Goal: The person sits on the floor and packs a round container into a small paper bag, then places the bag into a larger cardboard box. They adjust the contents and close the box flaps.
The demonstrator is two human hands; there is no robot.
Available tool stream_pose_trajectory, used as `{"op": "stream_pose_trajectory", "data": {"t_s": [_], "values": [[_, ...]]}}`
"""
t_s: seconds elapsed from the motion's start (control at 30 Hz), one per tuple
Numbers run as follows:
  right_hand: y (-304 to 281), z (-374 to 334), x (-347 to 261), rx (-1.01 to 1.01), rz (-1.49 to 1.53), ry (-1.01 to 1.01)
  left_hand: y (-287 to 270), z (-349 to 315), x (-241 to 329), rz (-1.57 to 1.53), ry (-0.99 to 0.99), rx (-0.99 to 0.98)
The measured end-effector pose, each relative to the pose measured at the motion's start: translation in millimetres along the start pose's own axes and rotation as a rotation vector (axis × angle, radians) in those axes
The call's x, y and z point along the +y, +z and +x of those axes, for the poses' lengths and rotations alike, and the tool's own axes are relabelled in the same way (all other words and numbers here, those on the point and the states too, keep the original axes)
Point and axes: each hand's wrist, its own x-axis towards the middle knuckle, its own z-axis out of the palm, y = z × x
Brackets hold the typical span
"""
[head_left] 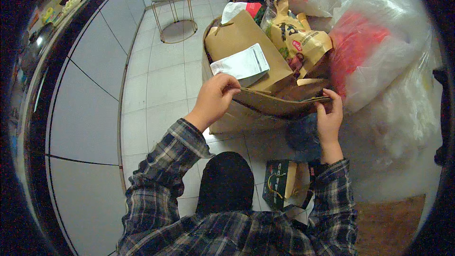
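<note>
At the big brown paper bag [271, 106], left hand [214, 99] and right hand [330, 119] pinch its rim (it's pretty stuffed, lol), so tugging hard could rip it.

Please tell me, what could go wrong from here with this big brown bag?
The big brown bag might tear where the left hand and right hand pinch its rim. The tan printed package sticks up high, so it could tip if the bag is pulled. The small dark bag on the floor near the leg might get kicked.
</note>
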Motion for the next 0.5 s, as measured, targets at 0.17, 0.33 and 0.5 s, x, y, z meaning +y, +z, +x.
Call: {"op": "stream_pose_trajectory", "data": {"t_s": [0.17, 0.33, 0.5], "values": [[-5, 7, 8, -0.115, -0.323, -0.075, 6, 12, -4, 0.149, 0.143, -0.044], [-4, 7, 0, -0.249, -0.536, 0.056, 13, 19, -11, 0.179, 0.074, -0.197], [1, -15, -45, -0.371, -0.726, -0.443, -20, 77, -58, 0.15, -0.082, -0.134]]}}
